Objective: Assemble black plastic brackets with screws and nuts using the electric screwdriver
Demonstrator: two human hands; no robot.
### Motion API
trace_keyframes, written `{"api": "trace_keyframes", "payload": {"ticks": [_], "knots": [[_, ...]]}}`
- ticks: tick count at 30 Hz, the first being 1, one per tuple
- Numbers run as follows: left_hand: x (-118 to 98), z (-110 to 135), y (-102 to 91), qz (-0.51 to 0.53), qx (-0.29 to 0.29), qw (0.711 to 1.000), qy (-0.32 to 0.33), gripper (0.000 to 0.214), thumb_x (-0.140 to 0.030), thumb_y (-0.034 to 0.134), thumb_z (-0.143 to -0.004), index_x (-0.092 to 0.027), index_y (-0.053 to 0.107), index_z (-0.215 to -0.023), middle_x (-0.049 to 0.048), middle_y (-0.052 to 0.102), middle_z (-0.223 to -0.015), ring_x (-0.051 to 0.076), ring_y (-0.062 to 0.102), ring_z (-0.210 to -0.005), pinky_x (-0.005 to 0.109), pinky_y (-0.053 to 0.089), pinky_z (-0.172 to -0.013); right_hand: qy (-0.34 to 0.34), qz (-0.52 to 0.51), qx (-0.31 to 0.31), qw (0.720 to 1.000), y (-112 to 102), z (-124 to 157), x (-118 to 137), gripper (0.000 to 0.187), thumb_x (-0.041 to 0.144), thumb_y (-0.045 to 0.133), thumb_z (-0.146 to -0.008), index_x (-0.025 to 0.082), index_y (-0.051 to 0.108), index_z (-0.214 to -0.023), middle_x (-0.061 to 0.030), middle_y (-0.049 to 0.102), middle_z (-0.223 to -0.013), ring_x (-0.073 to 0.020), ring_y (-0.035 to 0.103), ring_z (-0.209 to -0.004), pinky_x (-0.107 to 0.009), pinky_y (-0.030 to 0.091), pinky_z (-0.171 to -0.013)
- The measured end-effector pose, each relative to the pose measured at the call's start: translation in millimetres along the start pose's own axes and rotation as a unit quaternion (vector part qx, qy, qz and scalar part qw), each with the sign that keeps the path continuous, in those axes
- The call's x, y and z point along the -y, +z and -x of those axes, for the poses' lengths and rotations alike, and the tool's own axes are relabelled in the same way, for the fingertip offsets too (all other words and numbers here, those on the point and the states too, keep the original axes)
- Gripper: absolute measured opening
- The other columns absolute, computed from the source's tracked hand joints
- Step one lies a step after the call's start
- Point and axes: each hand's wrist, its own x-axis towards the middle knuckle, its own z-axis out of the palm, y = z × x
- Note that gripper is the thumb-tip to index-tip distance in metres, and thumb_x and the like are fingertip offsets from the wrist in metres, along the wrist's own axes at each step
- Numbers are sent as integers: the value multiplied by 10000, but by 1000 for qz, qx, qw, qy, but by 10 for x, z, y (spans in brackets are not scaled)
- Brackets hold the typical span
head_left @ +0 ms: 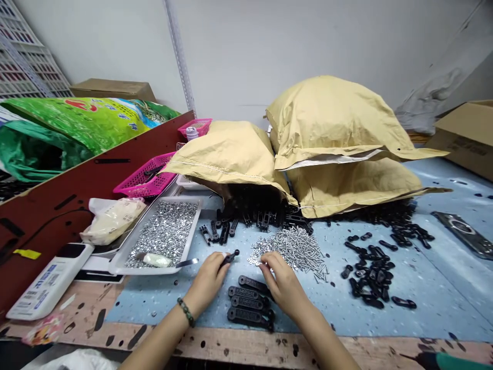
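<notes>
My left hand (207, 281), with a beaded bracelet on the wrist, is closed around a small black plastic arm (231, 257) whose rounded end points up and to the right. Thumb and fingertips of my right hand (284, 283) pinch together at the near left edge of a pile of silver screws (300, 248). What they hold, if anything, is too small to tell. Small silver nuts (253, 255) lie by those fingertips. Between my forearms, several longer black plastic arms (245, 302) lie side by side on the blue mat, partly under my right hand.
To the left stands a white tray (165, 231) of small metal parts, with a white scale-like device (50, 281) nearer. An open yellow sack (234, 149) spills black parts behind the screws. Loose black pieces (372, 272) and a phone (464, 234) lie right. A drill-like tool (442, 359) shows at the front edge.
</notes>
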Motion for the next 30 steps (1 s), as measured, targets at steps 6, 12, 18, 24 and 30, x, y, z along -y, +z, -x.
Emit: {"api": "trace_keyframes", "payload": {"ticks": [6,12,18,24,30], "knots": [[-97,-110,-76,26,27,999,15,311,-284,411,-942,-231,553,-1213,53,590,-1017,218,573,-1016,393,463,-923,13,3,-9,1000,-94,83,-73,156,157,391,-957,216,516,-1030,-64,550,-989,-188,538,-907,-324,455,-784],[-24,-161,-136,3,77,995,61,299,-219,494,-907,-271,585,-1187,31,601,-1013,201,566,-978,375,459,-902,23,13,36,999,-45,180,-81,155,153,414,-945,205,555,-981,-61,578,-957,-187,563,-885,-329,481,-767],[-30,-142,-105,-35,109,988,104,288,-213,480,-915,-274,606,-1167,52,604,-1008,224,535,-961,410,445,-875,18,43,55,997,-31,302,-50,149,181,482,-925,211,590,-1023,-63,606,-987,-199,572,-919,-361,507,-792],[-23,-144,-115,-26,121,987,98,290,-230,402,-952,-273,621,-1139,49,590,-999,201,544,-956,361,454,-877,13,68,120,990,42,437,-48,281,180,592,-870,236,587,-1145,-64,607,-1129,-228,553,-1037,-412,500,-883],[-31,-228,-93,-8,124,989,84,247,-232,448,-926,-261,662,-1045,27,601,-924,193,561,-922,338,461,-863,8,63,130,989,81,443,-31,266,169,543,-896,233,592,-1150,-69,609,-1138,-220,551,-1039,-411,500,-888]]}}
